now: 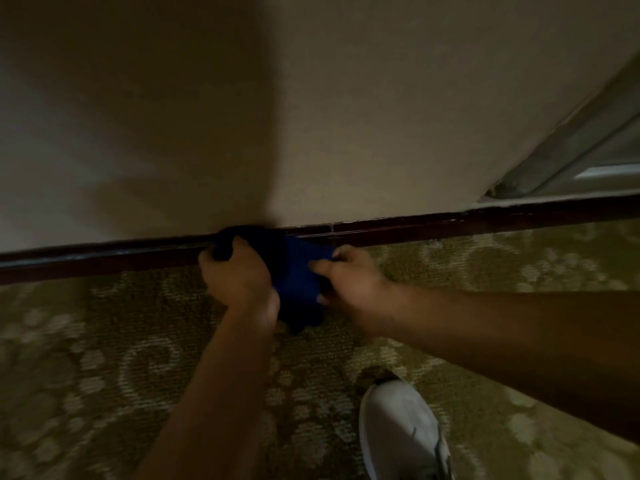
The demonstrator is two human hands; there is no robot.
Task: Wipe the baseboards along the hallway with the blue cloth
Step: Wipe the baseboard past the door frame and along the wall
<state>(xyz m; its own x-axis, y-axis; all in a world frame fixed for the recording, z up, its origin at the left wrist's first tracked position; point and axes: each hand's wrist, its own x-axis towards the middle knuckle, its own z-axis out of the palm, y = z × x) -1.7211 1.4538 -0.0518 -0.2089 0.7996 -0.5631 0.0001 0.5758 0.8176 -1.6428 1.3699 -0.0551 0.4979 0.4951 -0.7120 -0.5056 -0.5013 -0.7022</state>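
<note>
Both hands gripped the blue cloth (298, 271) against the dark baseboard (415, 228): left hand (239, 275) at its nine o'clock, right hand (349, 278) pinching at three o'clock.

Baseboard (450, 227) runs unobstructed rightward; shoe (398, 431) sits well apart.

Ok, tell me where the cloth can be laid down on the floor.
Bare carpet lies left of the left hand, below the baseboard; more lies right of the right hand. Crowded: between both hands, around the blue cloth, and by the white shoe.
</note>
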